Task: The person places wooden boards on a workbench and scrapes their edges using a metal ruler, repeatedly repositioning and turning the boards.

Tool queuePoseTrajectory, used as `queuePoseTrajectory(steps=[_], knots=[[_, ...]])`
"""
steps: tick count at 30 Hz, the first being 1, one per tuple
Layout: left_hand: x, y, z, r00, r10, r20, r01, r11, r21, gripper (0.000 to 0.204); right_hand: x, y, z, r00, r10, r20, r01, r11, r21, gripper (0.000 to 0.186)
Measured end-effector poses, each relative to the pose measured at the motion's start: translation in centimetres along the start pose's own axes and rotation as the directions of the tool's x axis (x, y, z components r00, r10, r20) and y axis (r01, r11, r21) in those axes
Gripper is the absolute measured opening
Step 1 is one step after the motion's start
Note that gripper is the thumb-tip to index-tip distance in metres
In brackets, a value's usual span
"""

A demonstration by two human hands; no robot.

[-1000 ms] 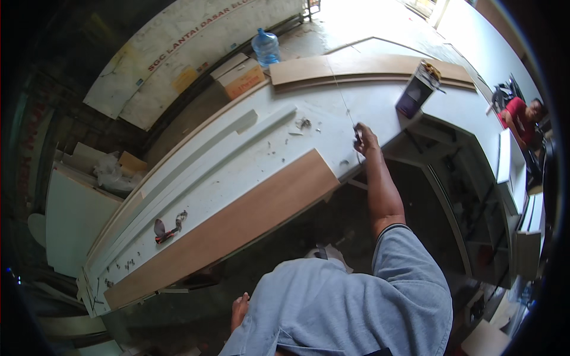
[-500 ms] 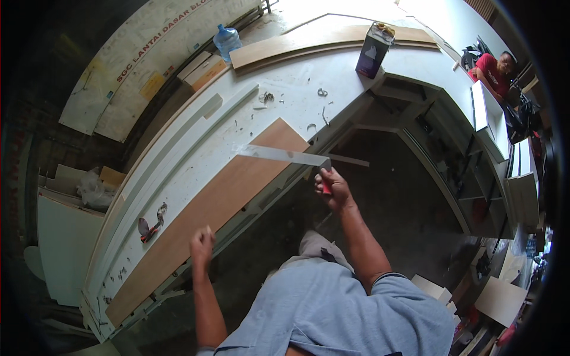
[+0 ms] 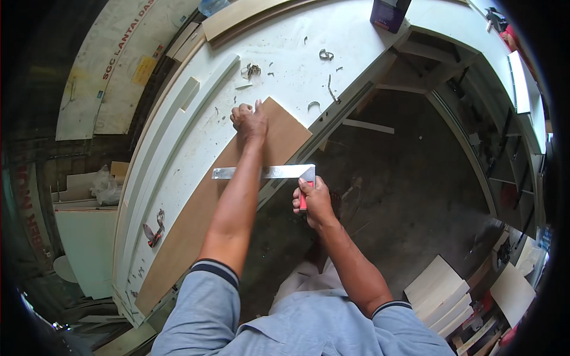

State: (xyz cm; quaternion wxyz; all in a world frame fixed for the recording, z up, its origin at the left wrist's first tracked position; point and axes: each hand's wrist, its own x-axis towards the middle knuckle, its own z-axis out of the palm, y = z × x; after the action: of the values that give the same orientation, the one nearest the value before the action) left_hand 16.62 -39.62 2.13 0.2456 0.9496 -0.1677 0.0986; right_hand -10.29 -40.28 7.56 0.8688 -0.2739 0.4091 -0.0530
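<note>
Board (image 3: 193, 231) lies on the counter (image 3: 291, 77) under my left hand (image 3: 250, 123), fingers bent, grip unclear; my right hand (image 3: 317, 202) clasps the square (image 3: 287, 172) by its red handle (image 3: 303, 199).

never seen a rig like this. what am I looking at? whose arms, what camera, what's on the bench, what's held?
There is no robot: these are one person's bare hands, seen from a fisheye camera on the head looking down, so straight edges bend.

The right hand grips a metal square by its red handle. Its blade points left across a brown board, passing behind the left forearm in view. The left hand is at the board's far edge; whether it presses there is unclear.

The white surface also bears long pale strips, small scraps, a dark purple container and a small tool with some red on it.
</note>
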Motion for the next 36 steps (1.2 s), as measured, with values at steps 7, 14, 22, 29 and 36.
queuePoseTrajectory(steps=[7, 14, 22, 29, 36], knots=[[-1.8, 2.2, 3.8, 0.98, 0.035, -0.195, -0.013, 0.993, 0.115, 0.039, 0.8, -0.6, 0.1, 0.996, 0.021, -0.088, -0.023, 1.0, -0.02, 0.015], [-1.8, 2.3, 2.9, 0.976, 0.107, -0.189, -0.069, 0.978, 0.196, 0.042, 2.8, 0.8, 0.4, 0.998, -0.068, -0.013, 0.067, 0.993, -0.093, 0.018], [-1.5, 2.0, 3.1, 0.977, 0.09, -0.194, -0.051, 0.978, 0.202, 0.044, 2.5, 1.9, -0.2, 0.995, -0.083, 0.063, 0.084, 0.996, -0.02, 0.018], [-1.6, 2.4, 3.3, 0.977, 0.145, -0.153, -0.098, 0.954, 0.283, 0.048, 4.6, 0.6, 0.2, 0.989, -0.146, 0.023, 0.147, 0.989, -0.024, 0.019], [-1.8, 3.4, 3.6, 0.98, 0.157, -0.126, -0.114, 0.947, 0.3, 0.047, 5.6, -1.1, -1.4, 0.98, -0.191, 0.049, 0.194, 0.979, -0.063, 0.019]])
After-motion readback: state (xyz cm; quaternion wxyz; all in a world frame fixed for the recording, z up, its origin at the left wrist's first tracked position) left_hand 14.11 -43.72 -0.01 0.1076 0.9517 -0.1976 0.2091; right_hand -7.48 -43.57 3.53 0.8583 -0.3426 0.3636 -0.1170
